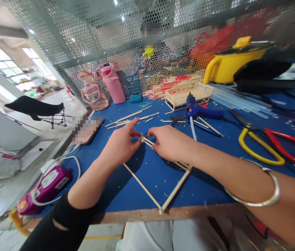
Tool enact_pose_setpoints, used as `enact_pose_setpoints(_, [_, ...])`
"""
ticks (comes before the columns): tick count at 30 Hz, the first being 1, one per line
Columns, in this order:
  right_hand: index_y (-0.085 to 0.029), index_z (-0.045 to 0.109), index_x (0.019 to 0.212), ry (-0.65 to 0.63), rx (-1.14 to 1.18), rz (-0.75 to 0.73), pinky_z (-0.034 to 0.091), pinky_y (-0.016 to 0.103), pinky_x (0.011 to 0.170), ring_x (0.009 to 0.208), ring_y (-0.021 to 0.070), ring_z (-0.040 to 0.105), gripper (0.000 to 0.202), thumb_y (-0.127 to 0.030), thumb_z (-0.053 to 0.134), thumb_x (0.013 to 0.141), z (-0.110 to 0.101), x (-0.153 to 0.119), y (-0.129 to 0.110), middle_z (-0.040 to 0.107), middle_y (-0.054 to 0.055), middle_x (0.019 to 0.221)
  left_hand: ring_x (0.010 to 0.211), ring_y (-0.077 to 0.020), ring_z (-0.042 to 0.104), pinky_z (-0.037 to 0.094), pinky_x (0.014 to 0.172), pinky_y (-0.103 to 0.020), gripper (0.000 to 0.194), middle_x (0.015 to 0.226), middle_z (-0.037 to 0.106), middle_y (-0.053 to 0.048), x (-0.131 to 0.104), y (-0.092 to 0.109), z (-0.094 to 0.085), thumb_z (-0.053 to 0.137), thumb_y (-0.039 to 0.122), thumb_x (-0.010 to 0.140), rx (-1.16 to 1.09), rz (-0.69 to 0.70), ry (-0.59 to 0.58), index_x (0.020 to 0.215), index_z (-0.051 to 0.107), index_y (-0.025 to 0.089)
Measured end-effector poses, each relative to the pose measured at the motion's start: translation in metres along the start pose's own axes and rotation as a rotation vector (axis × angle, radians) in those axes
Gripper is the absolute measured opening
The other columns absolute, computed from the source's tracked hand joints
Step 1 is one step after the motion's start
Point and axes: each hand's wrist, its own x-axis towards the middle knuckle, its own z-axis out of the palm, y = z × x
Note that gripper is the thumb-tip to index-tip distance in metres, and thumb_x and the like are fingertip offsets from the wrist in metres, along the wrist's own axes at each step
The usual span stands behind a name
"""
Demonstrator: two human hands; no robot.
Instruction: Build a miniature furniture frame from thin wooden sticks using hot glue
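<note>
A four-sided frame of thin wooden sticks stands between my hands, its near corner over the table's front edge. My left hand pinches the far-left corner of this frame between thumb and finger, the other fingers loosely bent. Just right of it, my right hand has its fingertips closed on the frame's far side, a pair of parallel sticks. The palm and forearm hide part of that side. Beyond my right hand lies a blue glue gun with a clear glue stick at its back end.
Loose sticks lie beyond my hands, near a small railed wooden model. Scissors and a yellow pot are right. A phone and purple power strip are left. Pink bottles stand by the mesh screen.
</note>
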Motion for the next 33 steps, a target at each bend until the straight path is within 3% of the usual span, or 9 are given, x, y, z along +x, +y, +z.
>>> enact_pose_setpoints(6, [-0.017, 0.053, 0.125, -0.007, 0.005, -0.018, 0.043, 0.030, 0.065, 0.086, 0.0252, 0.065, 0.051, -0.019, 0.058, 0.074, 0.001, -0.001, -0.001, 0.071, 0.008, 0.087, 0.091, -0.0200, 0.067, 0.048, 0.083, -0.032, 0.075, 0.097, 0.073, -0.001, -0.003, 0.005, 0.006, 0.059, 0.011, 0.074, 0.106, 0.021, 0.078, 0.143, 0.033, 0.022])
enact_pose_setpoints(9, [-0.022, 0.046, 0.133, -0.009, 0.002, -0.058, 0.042, 0.030, 0.065, 0.088, 0.0260, 0.065, 0.060, -0.018, 0.057, 0.074, -0.001, -0.002, -0.002, 0.072, 0.006, 0.087, 0.083, -0.0168, 0.067, 0.049, 0.078, -0.028, 0.076, 0.096, 0.073, -0.002, -0.003, 0.004, 0.009, 0.056, 0.006, 0.072, 0.077, 0.036, 0.085, 0.143, 0.032, 0.019])
enact_pose_setpoints(14, [-0.027, 0.053, 0.129, -0.032, -0.008, -0.097, 0.042, 0.030, 0.068, 0.090, 0.0247, 0.066, 0.054, -0.017, 0.056, 0.076, -0.004, -0.003, -0.003, 0.073, 0.005, 0.090, 0.077, -0.0151, 0.066, 0.050, 0.075, -0.026, 0.076, 0.096, 0.073, -0.004, -0.002, 0.004, 0.014, 0.053, 0.003, 0.070, 0.035, 0.061, 0.102, 0.143, 0.032, 0.016])
enact_pose_setpoints(23, [-0.029, 0.052, 0.131, -0.060, -0.023, -0.082, 0.044, 0.031, 0.072, 0.100, 0.0279, 0.064, 0.055, -0.019, 0.057, 0.077, -0.005, -0.003, -0.002, 0.071, 0.006, 0.109, 0.074, -0.0155, 0.065, 0.050, 0.073, -0.027, 0.076, 0.099, 0.071, -0.006, -0.003, 0.006, 0.015, 0.052, 0.004, 0.070, 0.021, 0.031, 0.090, 0.143, 0.032, 0.015])
enact_pose_setpoints(29, [-0.026, 0.053, 0.130, -0.052, -0.017, -0.092, 0.043, 0.030, 0.070, 0.092, 0.0248, 0.065, 0.054, -0.019, 0.056, 0.076, -0.004, -0.002, -0.001, 0.072, 0.006, 0.095, 0.086, -0.0188, 0.063, 0.049, 0.079, -0.033, 0.077, 0.109, 0.065, -0.009, -0.002, 0.007, 0.015, 0.053, 0.008, 0.070, 0.097, 0.071, 0.138, 0.143, 0.031, 0.017])
enact_pose_setpoints(33, [-0.021, 0.047, 0.136, -0.050, 0.016, -0.033, 0.042, 0.028, 0.067, 0.086, 0.0220, 0.064, 0.061, -0.016, 0.055, 0.075, -0.003, -0.002, -0.002, 0.071, 0.007, 0.093, 0.090, -0.0181, 0.061, 0.047, 0.085, -0.033, 0.063, 0.106, 0.066, -0.007, -0.010, 0.004, 0.001, 0.057, 0.017, 0.073, 0.010, 0.056, 0.241, 0.135, 0.045, 0.017])
